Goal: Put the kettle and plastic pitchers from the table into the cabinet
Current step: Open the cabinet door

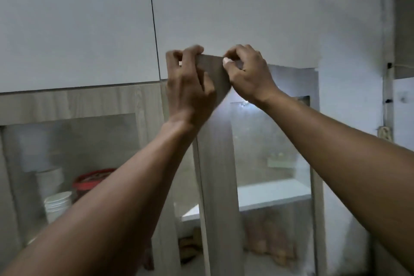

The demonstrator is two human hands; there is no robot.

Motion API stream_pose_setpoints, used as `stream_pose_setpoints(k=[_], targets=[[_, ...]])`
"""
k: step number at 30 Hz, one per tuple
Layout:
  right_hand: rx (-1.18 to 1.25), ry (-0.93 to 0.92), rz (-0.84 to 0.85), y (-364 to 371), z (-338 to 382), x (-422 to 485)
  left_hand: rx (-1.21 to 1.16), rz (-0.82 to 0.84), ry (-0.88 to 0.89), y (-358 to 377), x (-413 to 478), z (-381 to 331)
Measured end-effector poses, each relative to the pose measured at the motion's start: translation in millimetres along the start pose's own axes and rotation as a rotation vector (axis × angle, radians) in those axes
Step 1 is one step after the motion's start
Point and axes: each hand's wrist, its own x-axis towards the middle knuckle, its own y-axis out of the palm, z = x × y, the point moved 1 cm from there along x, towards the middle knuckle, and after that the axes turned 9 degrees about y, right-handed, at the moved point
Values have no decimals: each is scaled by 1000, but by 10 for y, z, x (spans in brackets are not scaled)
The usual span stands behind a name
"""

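A wood-grain cabinet door (216, 163) with a glass pane stands partly swung out in front of me. My left hand (190, 87) grips its top corner from the left, fingers curled over the upper edge. My right hand (248, 74) pinches the same top edge from the right. Behind the glass a white shelf (271, 197) shows inside the cabinet. No kettle or pitcher is in view.
White upper cabinet doors (78, 24) fill the top of the view. The left glass-fronted cabinet (67, 105) holds stacked white bowls (57, 205) and a red-lidded container (94, 180). A white wall (349, 74) stands to the right.
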Motion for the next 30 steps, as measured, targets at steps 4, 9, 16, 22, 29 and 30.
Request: stream_pose_setpoints(k=[4,9,16,22,29,30], targets=[[60,76,-19,-884,118,-318,-201,-149,23,-26,-26,-1009],[216,240,-26,-2085,36,-686,-533,-121,-9,262,-238,-2128],[222,606,-275,-3527,-388,-1447,-704,389,167,1119,-965,-3284],[-271,583,-527,-4208,-1137,-1680,-532,757,340,2224,-1496,-3666],[-954,508,-455,-4527,-2234,-1940,-516,743,450,3330,-1811,-3910],[-1055,479,-442,-4558,-2351,-1955,-516,726,463,3457,-1836,-3929]])
